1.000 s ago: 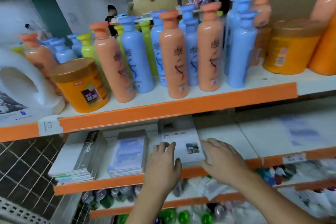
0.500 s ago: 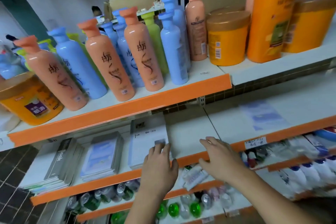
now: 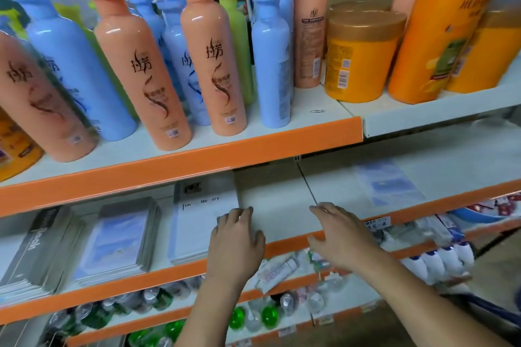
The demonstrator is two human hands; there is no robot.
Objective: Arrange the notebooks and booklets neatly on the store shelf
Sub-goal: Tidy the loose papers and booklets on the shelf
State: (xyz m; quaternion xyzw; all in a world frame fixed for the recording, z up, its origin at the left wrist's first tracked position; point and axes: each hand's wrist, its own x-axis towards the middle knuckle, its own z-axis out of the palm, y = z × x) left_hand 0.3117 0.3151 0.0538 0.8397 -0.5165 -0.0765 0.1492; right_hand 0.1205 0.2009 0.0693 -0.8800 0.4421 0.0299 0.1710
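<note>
On the middle shelf [image 3: 276, 205] lie three stacks. A grey notebook stack [image 3: 36, 251] sits at the left, a blue-covered booklet stack [image 3: 118, 239] beside it, and a white "Time Memory" notebook stack [image 3: 194, 222] to their right. My left hand [image 3: 236, 239] rests with straight fingers on the right edge of the white stack. My right hand [image 3: 338, 234] hovers with relaxed fingers over the bare shelf near its orange front lip, holding nothing. A single pale blue booklet [image 3: 386, 180] lies further right on the shelf.
The upper shelf [image 3: 180, 160] carries peach, blue and green bottles, orange jars [image 3: 361, 56] and a large orange bottle [image 3: 442, 28]. Below the notebooks, lower shelves hold tubes [image 3: 276, 270], small white bottles [image 3: 439, 262] and green-capped items [image 3: 253, 315].
The view has swung right and closer. My left hand stayed on the white stack's right edge. My right hand left the white stack and moved right, over the bare shelf.
</note>
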